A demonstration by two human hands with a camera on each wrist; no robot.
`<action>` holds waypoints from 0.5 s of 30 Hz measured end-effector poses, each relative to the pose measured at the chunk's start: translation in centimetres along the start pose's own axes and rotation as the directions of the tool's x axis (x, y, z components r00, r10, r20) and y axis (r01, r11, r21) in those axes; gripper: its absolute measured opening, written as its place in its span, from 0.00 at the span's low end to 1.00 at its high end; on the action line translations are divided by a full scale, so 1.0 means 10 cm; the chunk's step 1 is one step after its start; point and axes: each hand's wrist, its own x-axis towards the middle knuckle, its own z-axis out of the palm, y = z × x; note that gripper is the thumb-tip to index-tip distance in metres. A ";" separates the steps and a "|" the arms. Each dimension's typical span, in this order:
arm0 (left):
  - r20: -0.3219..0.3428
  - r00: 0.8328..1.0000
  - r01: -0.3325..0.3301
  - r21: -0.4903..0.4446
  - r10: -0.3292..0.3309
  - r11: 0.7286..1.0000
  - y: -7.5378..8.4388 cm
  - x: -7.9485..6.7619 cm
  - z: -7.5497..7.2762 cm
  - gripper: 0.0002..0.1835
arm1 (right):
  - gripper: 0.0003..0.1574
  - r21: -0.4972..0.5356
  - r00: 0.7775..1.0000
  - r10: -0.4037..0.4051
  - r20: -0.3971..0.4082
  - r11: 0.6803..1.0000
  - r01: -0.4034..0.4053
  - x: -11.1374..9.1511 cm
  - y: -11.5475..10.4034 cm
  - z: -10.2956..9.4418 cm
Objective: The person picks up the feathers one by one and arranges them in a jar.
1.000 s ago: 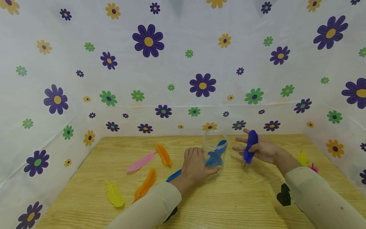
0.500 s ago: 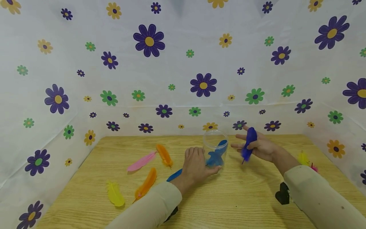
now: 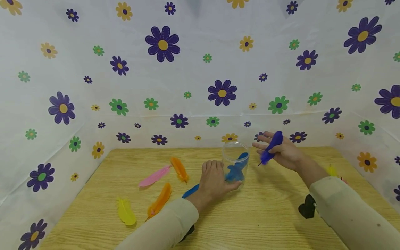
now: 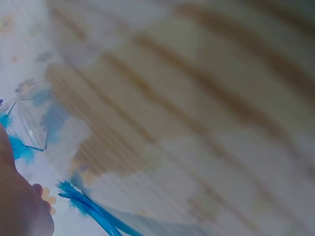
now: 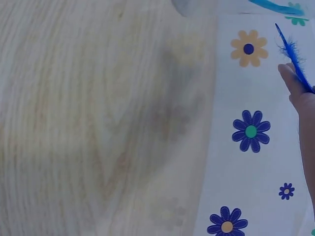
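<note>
In the head view my left hand (image 3: 214,178) holds a clear plastic jar (image 3: 231,161) from its left side, thumb across the front near the base. Bright blue feathers (image 3: 235,173) lean inside the jar. To the right of the jar, above the table, my right hand (image 3: 287,154) pinches a dark blue feather (image 3: 274,144), its quill pointing down and left. The other fingers of that hand are spread. The right wrist view shows the same dark blue feather (image 5: 297,69) at its right edge. Another blue feather (image 3: 190,191) lies on the table, partly hidden by my left wrist.
On the left of the wooden table (image 3: 250,222) lie a pink feather (image 3: 154,176), two orange feathers (image 3: 179,169) and a yellow feather (image 3: 126,212). Another yellow feather (image 3: 332,170) is partly hidden behind my right forearm. A flower-patterned white sheet (image 3: 187,76) stands behind and at the sides.
My right hand has risen slightly with the dark blue feather, and the feather has tilted so its quill points more to the left. My left hand and the jar have stayed in place.
</note>
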 end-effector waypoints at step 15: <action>-0.011 1.000 -0.006 0.018 0.006 1.000 -0.01 0.01 0.02 0.47 | 0.51 0.105 0.992 -0.106 -0.072 0.988 0.113 0.04 -0.39 0.17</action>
